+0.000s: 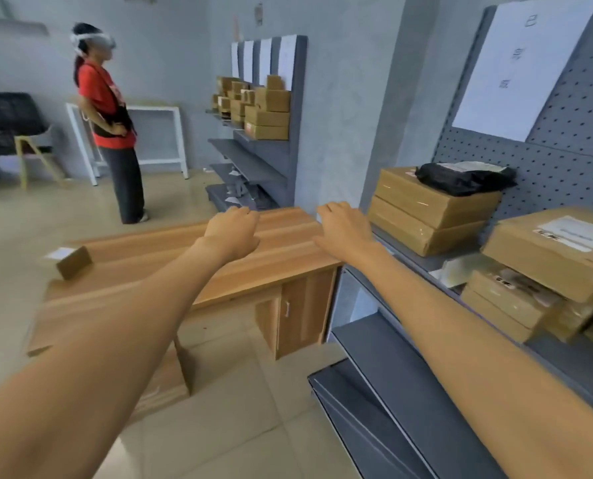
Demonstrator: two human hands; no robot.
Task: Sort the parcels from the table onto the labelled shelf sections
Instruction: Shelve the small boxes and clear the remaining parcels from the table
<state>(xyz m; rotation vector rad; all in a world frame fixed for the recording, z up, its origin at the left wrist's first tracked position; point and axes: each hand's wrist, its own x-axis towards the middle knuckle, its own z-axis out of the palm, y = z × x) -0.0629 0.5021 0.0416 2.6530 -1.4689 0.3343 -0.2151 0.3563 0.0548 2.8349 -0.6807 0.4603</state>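
Observation:
Both my arms stretch forward over the wooden table (pixel 143 267). My left hand (pixel 231 233) hovers above the table's far part, fingers curled down, holding nothing. My right hand (pixel 345 229) hangs by the table's right end, near the grey shelf (pixel 564 357), also with nothing in it. One small brown parcel with a white label (pixel 72 261) lies on the table's left side. On the shelf to the right sit stacked brown boxes (pixel 429 209), a black bag (pixel 464 178) on top of them, and a large labelled box (pixel 561 250).
A white paper label (pixel 519 63) hangs on the pegboard above the right shelf. A second grey shelf (pixel 253 157) with several small boxes stands at the back wall. A person in a red shirt (pixel 112 122) stands at the left, near a white frame and a chair.

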